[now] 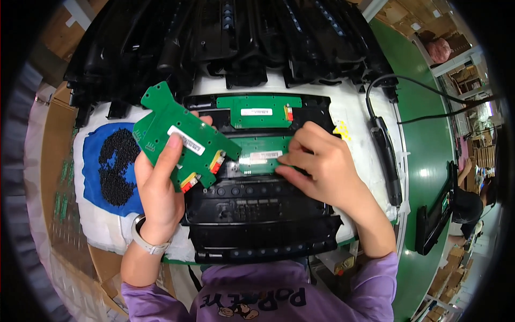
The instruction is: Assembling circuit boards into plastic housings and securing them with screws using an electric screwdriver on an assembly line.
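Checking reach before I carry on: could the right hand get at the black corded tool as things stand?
Probably yes: the black tool lies rightward of the right hand, with nothing tall on the white cloth between, though that hand is at a green board.

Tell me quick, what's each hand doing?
Left hand: closed on green circuit boards.
Right hand: partly curled at another green board; can't tell if it's holding anything.

Looks down from the head through one wide fisheye, close above left hand [162,196] and right hand [328,165], facing across the counter [367,161], with shirt [327,298] at the lower edge and lines bowing toward the rim.
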Demonstrator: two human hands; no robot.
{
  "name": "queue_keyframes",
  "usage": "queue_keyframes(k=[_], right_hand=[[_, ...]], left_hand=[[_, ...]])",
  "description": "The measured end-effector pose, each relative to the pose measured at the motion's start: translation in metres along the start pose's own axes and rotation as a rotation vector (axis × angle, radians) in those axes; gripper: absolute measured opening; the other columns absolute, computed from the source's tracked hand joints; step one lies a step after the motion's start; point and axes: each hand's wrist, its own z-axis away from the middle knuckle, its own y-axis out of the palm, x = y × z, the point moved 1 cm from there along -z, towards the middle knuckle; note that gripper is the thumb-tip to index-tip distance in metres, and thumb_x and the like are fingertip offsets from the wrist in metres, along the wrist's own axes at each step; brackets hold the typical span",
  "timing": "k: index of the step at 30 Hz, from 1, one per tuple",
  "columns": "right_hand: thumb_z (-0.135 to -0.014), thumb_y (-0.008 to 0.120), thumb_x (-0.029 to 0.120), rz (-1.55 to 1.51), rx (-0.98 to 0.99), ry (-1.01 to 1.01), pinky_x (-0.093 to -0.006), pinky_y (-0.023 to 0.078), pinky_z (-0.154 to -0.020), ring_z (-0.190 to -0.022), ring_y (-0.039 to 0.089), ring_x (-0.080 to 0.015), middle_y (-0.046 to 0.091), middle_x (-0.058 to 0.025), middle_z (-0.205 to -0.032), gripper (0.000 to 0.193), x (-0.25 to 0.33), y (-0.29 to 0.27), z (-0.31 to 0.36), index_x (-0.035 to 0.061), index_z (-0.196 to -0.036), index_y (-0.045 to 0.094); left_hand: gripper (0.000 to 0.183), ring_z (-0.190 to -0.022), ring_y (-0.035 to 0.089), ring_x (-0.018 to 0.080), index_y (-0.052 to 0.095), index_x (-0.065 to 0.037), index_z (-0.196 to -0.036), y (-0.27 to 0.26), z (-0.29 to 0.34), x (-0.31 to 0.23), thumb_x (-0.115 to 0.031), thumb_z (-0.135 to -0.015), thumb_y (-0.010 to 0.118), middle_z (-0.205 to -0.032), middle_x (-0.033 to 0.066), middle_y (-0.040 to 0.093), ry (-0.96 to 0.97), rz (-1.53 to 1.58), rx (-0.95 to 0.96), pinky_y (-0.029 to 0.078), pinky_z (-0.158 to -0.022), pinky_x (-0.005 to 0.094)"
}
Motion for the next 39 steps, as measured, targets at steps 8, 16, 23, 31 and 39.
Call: queue_keyframes(k=[8,16,23,31,39], right_hand=[[-0.071,0.075,0.022,-0.138,-0.169,-0.021,-0.0382,0.051,-0.079,-0.104,0.056,-0.0345,0.048,-0.0180,-0.123,0.066,0.070,0.014,-0.037,0.0005,-0.126,0.045],[-0.072,0.071,0.024,-0.168,-0.257,0.025,-0.0376,0.053,-0.073,-0.086,0.065,-0.0330,0.054,-0.0288,-0.117,0.057,0.064,0.021,-0.029,-0.0027,-0.118,0.051],[-0.068,0.067,0.008,-0.186,-0.395,-0.024,-0.0342,0.054,-0.059,-0.067,0.066,-0.0293,0.063,-0.0250,-0.099,0.041,0.054,0.019,-0.021,-0.0040,-0.106,0.058],[-0.070,0.060,-0.004,-0.145,-0.536,0.058,-0.0282,0.048,-0.046,-0.052,0.062,-0.0224,0.064,-0.0126,-0.068,0.018,0.048,0.004,-0.019,-0.0020,-0.087,0.065],[-0.065,0.068,-0.006,0.311,-0.532,-0.337,-0.0243,0.047,-0.047,-0.061,0.065,-0.0220,0.063,-0.0113,-0.070,0.017,0.058,-0.011,0.023,-0.0038,-0.082,0.064]], left_hand=[[0.032,-0.093,0.059,0.0121,0.052,0.002,-0.117,0.015,0.021,0.003,-0.023,-0.097,0.046,-0.106,0.0068,0.061,0.063,-0.142,0.109,0.048,-0.081,0.0248],[0.047,-0.108,0.051,0.0228,0.047,0.002,-0.122,0.005,0.021,0.010,-0.038,-0.098,0.039,-0.116,0.0135,0.051,0.243,-0.370,0.381,0.038,-0.093,0.0322],[0.045,-0.114,0.046,0.0238,0.049,0.001,-0.122,0.009,0.025,0.008,-0.036,-0.099,0.037,-0.115,0.0137,0.051,0.217,-0.422,0.494,0.036,-0.097,0.0343],[0.059,-0.106,0.055,0.0167,0.043,0.005,-0.129,0.006,0.018,0.012,-0.044,-0.098,0.033,-0.117,0.0128,0.057,0.159,-0.374,0.424,0.044,-0.091,0.0295],[0.048,-0.091,0.063,0.0174,0.055,0.005,-0.115,-0.019,-0.010,-0.011,-0.035,-0.099,0.034,-0.103,0.0134,0.064,-0.004,0.158,-0.048,0.051,-0.079,0.0306]])
